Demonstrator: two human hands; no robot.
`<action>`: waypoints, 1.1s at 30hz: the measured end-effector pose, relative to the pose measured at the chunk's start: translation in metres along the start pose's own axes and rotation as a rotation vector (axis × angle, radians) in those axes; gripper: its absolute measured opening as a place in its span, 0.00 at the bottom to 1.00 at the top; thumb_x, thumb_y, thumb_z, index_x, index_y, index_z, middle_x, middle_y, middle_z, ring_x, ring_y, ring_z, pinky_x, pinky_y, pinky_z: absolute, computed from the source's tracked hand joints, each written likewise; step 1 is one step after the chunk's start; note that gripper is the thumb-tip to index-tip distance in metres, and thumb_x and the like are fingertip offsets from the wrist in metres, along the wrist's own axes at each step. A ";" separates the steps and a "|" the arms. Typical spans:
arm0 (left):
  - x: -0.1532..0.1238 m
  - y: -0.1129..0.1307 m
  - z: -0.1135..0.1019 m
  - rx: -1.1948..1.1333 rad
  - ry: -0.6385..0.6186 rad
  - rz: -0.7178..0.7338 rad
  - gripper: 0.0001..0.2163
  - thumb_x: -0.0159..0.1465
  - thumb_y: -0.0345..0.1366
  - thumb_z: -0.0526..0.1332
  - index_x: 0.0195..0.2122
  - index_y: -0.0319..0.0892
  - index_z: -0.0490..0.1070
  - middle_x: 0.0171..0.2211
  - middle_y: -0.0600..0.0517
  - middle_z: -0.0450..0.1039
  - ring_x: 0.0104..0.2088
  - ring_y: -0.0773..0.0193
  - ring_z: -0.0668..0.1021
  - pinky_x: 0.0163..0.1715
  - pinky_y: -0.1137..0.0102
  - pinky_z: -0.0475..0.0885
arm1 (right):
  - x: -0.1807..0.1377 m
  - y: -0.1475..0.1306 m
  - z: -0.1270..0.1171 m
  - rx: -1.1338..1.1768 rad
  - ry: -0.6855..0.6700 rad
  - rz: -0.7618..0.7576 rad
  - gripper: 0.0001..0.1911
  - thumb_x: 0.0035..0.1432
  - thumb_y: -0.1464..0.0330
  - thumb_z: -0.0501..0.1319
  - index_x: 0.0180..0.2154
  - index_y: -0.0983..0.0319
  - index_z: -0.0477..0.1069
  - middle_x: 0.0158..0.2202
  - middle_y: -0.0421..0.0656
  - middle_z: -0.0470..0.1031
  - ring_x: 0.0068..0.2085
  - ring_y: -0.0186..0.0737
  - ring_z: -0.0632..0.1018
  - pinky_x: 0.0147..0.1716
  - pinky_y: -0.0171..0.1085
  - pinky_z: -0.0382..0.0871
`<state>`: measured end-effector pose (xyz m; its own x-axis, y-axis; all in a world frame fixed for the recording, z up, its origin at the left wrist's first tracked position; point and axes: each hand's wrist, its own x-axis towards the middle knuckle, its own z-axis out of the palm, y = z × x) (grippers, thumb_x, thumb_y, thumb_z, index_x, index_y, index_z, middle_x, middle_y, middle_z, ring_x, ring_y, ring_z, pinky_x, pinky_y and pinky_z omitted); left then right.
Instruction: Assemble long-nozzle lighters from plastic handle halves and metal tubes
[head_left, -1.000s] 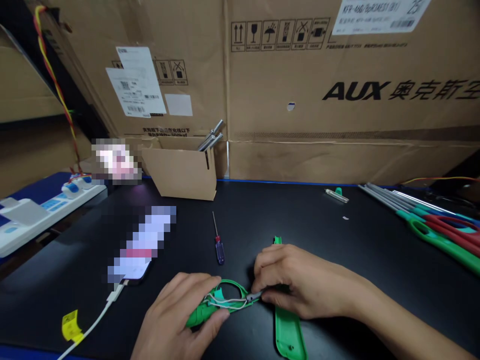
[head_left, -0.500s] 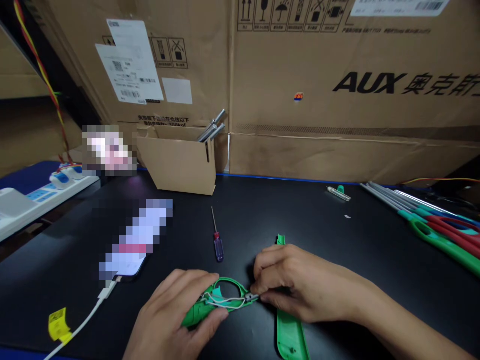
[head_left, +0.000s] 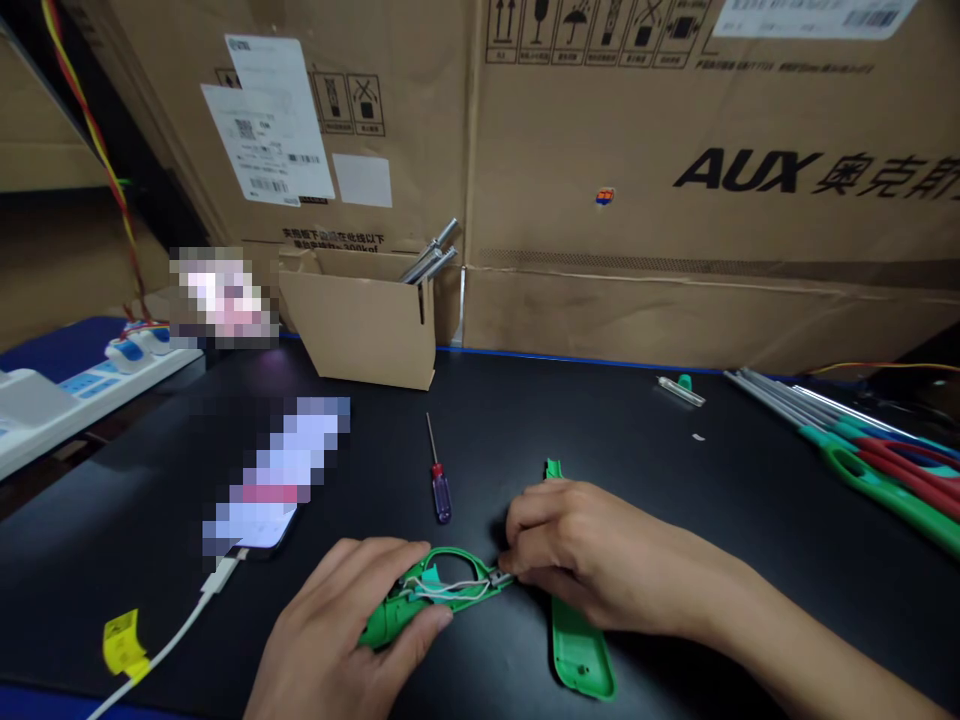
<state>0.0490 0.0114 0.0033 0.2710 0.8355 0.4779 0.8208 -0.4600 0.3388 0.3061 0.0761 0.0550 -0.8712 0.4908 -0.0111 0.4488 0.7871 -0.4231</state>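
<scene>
My left hand (head_left: 341, 625) grips a green plastic handle shell (head_left: 420, 598) with a ring-shaped opening and white wires running across it, low in the middle of the black mat. My right hand (head_left: 592, 555) pinches a small grey metal part (head_left: 501, 578) at the right end of that shell, fingers pressed together. Under my right hand lies a second green shell half (head_left: 579, 652), flat on the mat. A small purple-handled screwdriver (head_left: 439, 482) rests just beyond the hands.
A small open cardboard box (head_left: 360, 325) holding metal rods stands at the back, before large cartons (head_left: 675, 170). A phone (head_left: 274, 475) on a white cable lies left, a power strip (head_left: 52, 400) far left. Several long green and red tools (head_left: 862, 440) lie right.
The view shifted slightly. My hands and the green shell stay in about the same place, the right fingers still working at the small metal part.
</scene>
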 end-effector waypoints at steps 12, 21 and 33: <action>0.013 0.010 -0.015 0.046 -0.068 0.178 0.09 0.59 0.36 0.66 0.42 0.52 0.75 0.39 0.55 0.80 0.39 0.61 0.81 0.36 0.69 0.79 | 0.001 -0.001 0.001 -0.035 0.016 -0.016 0.11 0.64 0.75 0.57 0.42 0.59 0.76 0.34 0.40 0.74 0.37 0.37 0.73 0.40 0.34 0.64; -0.006 -0.005 -0.010 -0.006 -0.015 0.037 0.21 0.59 0.38 0.67 0.53 0.50 0.66 0.40 0.56 0.79 0.39 0.65 0.82 0.39 0.77 0.78 | 0.001 -0.002 0.002 -0.033 0.054 -0.003 0.09 0.63 0.75 0.57 0.40 0.58 0.75 0.35 0.40 0.74 0.38 0.37 0.74 0.43 0.37 0.63; -0.005 -0.002 -0.019 -0.287 -0.027 0.022 0.07 0.65 0.29 0.62 0.41 0.50 0.72 0.37 0.57 0.79 0.37 0.70 0.82 0.38 0.83 0.74 | 0.001 -0.005 0.002 0.032 0.053 0.028 0.11 0.62 0.76 0.59 0.43 0.58 0.75 0.38 0.41 0.75 0.41 0.38 0.75 0.45 0.39 0.62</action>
<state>0.0364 0.0024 0.0151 0.3032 0.8304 0.4674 0.6398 -0.5409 0.5460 0.3025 0.0720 0.0552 -0.8464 0.5320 0.0243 0.4652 0.7609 -0.4522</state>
